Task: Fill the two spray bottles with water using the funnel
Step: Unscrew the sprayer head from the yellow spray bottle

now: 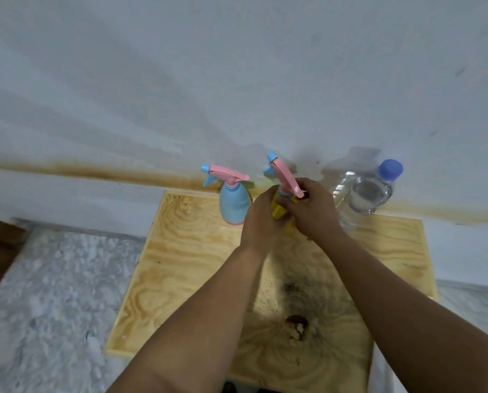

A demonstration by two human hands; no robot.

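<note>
Yellow plastic shows between the two hands: the yellow bottle stands near the back edge of the plywood surface, mostly covered by fingers. The left hand wraps round its body, fingers curled tight on it. The right hand grips the bottle's neck, at the collar under the pink sprayer, with thumb and fingers pinched there. That sprayer tilts up and away from the person, its blue nozzle pointing toward the wall. Whether the sprayer is screwed on or loose on the neck cannot be told.

Just left of the yellow bottle stands the blue bottle, upright, with its own pink sprayer and blue nozzle on top (nozzle pointing left). It sits close beside the left hand, and whether they touch cannot be told.

Right of the yellow bottle, past the right hand, stands a large clear water bottle with a blue cap on it; water shows inside. Something orange peeks out under the right wrist, beside the yellow bottle, too hidden to name.

Nearer the person than the yellow bottle, the surface carries a dark smudged stain and a knot hole. A brown streak runs along the wall behind the bottles. A grey speckled floor lies to the left of the surface.
</note>
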